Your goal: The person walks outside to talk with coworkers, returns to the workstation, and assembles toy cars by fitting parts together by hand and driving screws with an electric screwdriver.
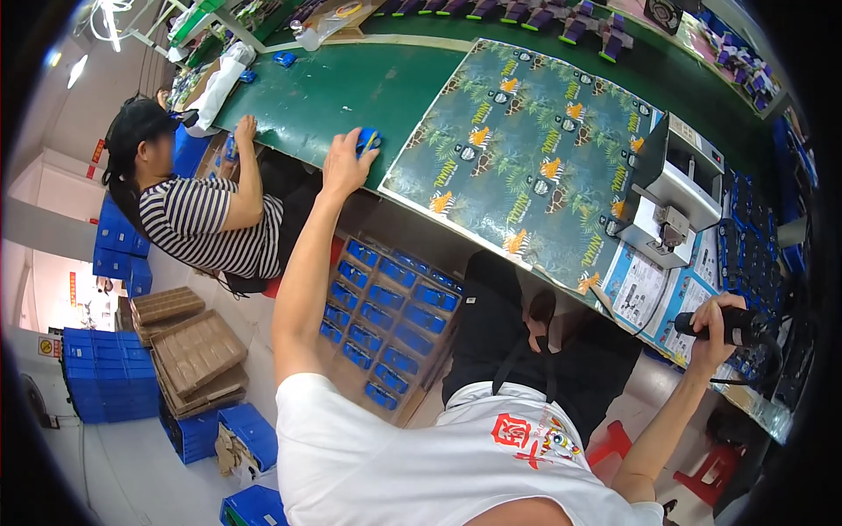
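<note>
Head view: left hand (344, 167) apparently pinches blue part (368, 139); right hand (712, 331) grips black tool (735, 325).

Scene brightly and evenly lit; ceiling lamps (107, 19) at upper left blow out to white glare. Strong fisheye distortion bends the green bench (351, 88) edge, with a black vignette around the rim. Centre sharp, margins slightly soft; shadows faint.

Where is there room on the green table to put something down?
The bare green table between the leaf-printed sheet and the co-worker's hand is free, just beyond the left hand on its small blue piece. The far edge, with its purple pieces, is crowded.
</note>
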Tool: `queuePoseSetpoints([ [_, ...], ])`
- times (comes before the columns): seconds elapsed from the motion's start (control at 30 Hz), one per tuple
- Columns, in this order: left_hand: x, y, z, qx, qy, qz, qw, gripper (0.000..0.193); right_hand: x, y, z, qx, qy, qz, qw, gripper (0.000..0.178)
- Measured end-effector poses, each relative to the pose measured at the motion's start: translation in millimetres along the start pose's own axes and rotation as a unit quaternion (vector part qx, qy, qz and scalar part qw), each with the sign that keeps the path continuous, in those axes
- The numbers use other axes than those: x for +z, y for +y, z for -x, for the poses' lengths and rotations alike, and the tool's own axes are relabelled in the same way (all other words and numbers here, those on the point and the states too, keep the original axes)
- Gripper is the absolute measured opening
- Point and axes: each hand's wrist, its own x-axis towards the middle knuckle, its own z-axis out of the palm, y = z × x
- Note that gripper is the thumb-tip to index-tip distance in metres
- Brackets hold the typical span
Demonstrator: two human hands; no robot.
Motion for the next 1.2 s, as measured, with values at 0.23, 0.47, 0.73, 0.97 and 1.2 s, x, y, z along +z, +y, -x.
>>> queuePoseSetpoints([
  [0.23, -5.3, 153.7, -39.1, 0.0, -0.368, 0.647, 0.668, 0.046, 11.9, -1.9, -3.5, 0.018, 0.026, 0.042, 0.999, 0.015],
  [0.47, 16.1, 213.9, -13.1, -0.002, -0.389, 0.797, 0.461, 0.052, 6.2, -5.5, -1.5, 0.014, 0.053, -0.003, 0.998, 0.016],
  [0.73, 15.9, 211.6, 4.7, -0.036, -0.35, 0.818, 0.455, 0.065, 4.2, -3.5, -5.1, 0.015, 0.052, -0.019, 0.998, 0.015],
  [0.97, 3.2, 218.0, 18.1, -0.074, -0.348, 0.826, 0.436, 0.071, -6.7, -1.3, -2.1, 0.012, 0.04, -0.039, 0.998, 0.017],
  [1.2, 8.5, 213.5, 28.8, -0.068, -0.383, 0.807, 0.445, 0.076, -5.2, -2.6, -5.6, 0.019, 0.029, -0.049, 0.998, 0.015],
])
